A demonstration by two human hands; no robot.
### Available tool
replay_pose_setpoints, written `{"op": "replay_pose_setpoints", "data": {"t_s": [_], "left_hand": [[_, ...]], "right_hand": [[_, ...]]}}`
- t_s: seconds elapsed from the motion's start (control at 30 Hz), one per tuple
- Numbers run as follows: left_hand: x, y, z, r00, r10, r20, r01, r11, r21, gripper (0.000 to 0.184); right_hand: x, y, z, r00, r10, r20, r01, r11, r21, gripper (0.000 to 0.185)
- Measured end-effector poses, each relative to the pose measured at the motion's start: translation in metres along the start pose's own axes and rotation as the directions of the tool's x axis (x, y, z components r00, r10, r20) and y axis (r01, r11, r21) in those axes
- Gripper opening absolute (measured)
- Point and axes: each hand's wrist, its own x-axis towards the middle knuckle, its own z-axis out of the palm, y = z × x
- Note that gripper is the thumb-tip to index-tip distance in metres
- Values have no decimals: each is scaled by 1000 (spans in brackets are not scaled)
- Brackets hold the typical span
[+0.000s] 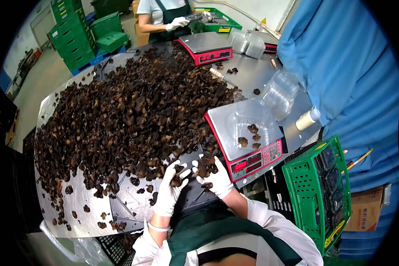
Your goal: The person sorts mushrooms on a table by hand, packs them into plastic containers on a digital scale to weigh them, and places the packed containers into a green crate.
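- Holding dark mushroom pieces (176, 181) in the left hand (167, 189), below the centre of the frame, with white-gloved fingers curled around them; cannot tell how tightly.
- Holding another clump (206, 167) in the right hand (220, 178), near the left one, with thumb and fingers bent to either side of it; cannot tell how firmly.
- Right of centre, showing only a few loose pieces in the clear tray (244, 124) on the nearer scale (219, 116); looking only slightly filled so far.
- On the same scale, glowing with red figures, too blurred to read.
- Across the middle and left of the frame, spreading over the desk (131, 204) in a broad heap (133, 102); judging by its breadth, by far the greater share left to handle.
- At lower right, standing in a green crate (299, 190) as dark-looking packs (330, 177); seeming to be the finished share, though hard to count.
- Toward upper right, lying beyond the nearer scale as stacked clear boxes (279, 95); apparently unused.
- At top centre, behind a second scale (204, 42), holding a dark pack (194, 17) in a co-worker's gloved hands (177, 23); beside them, more packs in another green crate (228, 20).
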Motion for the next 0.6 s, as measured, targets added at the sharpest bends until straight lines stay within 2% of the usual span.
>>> {"op": "replay_pose_setpoints", "data": {"t_s": [0.13,0.17,0.2,0.27,0.3,0.33,0.37,0.4,0.43,0.47,0.5,0.53,0.57,0.6], "left_hand": [[44,-15,45,997,-31,71,34,999,-37,37],[58,-20,61,994,-48,94,53,997,-52,36],[67,-26,78,994,-38,101,43,998,-51,35],[89,-37,116,993,-27,119,29,999,-20,31],[99,-43,133,993,-12,117,13,1000,-6,30],[110,-48,148,993,-18,119,10,998,61,30],[123,-56,153,978,-8,208,-22,990,140,33],[127,-60,167,980,29,198,-97,934,344,33],[130,-67,181,979,69,194,-164,832,531,32],[134,-78,187,891,294,346,-453,551,701,32],[140,-85,191,810,358,465,-580,371,725,36],[144,-91,195,731,389,560,-667,240,705,35],[146,-97,198,683,406,608,-696,109,709,33],[143,-100,207,631,421,652,-711,-23,703,31]], "right_hand": [[-7,-42,27,990,-81,111,78,996,30,50],[-11,-57,43,970,-137,200,140,990,-2,48],[-16,-76,45,957,-212,200,222,975,-29,47],[-23,-110,57,914,-385,131,406,870,-280,47],[-27,-127,62,880,-466,95,461,787,-409,48],[-31,-145,62,848,-504,163,456,539,-708,48],[-34,-159,63,823,-517,237,389,208,-898,49],[-37,-167,70,822,-549,153,453,467,-759,50],[-41,-174,76,814,-576,68,516,665,-540,51],[-42,-183,75,868,-496,18,469,808,-356,51],[-44,-191,72,917,-399,-11,392,907,-151,50],[-39,-192,61,849,-515,122,495,691,-526,50],[-35,-193,51,750,-613,250,530,329,-782,50],[-39,-192,61,800,-587,123,505,548,-667,52]]}}
